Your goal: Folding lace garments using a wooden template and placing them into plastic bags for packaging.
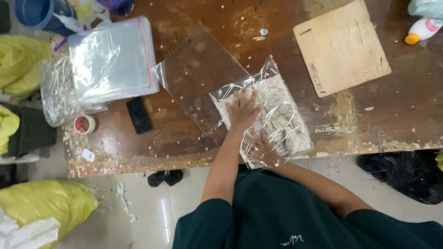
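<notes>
Clear bag (272, 115) of off-white cord/yarn bundles sits flat on the brown wooden table (397, 115), at the near edge, just right of centre. Long axis runs from far-left to near-right in the head view — slightly tilted off square to the table edge. Near end of the bag overhangs or sits right at the table's front edge; cannot tell which.

Left hand (242, 109): flat, fingers spread, palm pressing down on the far-left part of the bag. Right hand (262, 150): also flat and open, pressing on the near end by the table edge. Neither is gripping — both just lie on top of the plastic, close together, one behind the other along the bag's left side.

An empty clear sleeve (198, 76) lies flat to the far left, its corner tucked under or touching the filled bag. Further left: stack of clear bags with a red seal strip (113, 60), black rectangular object (138, 114), small tape roll (85, 124).

Right of the bag there's bare tabletop, then a plywood board (341, 46) at far right, well apart. White bottle with orange cap (422, 30) at the far-right corner. Open room is mostly to the right and the far centre; left side is crowded.
</notes>
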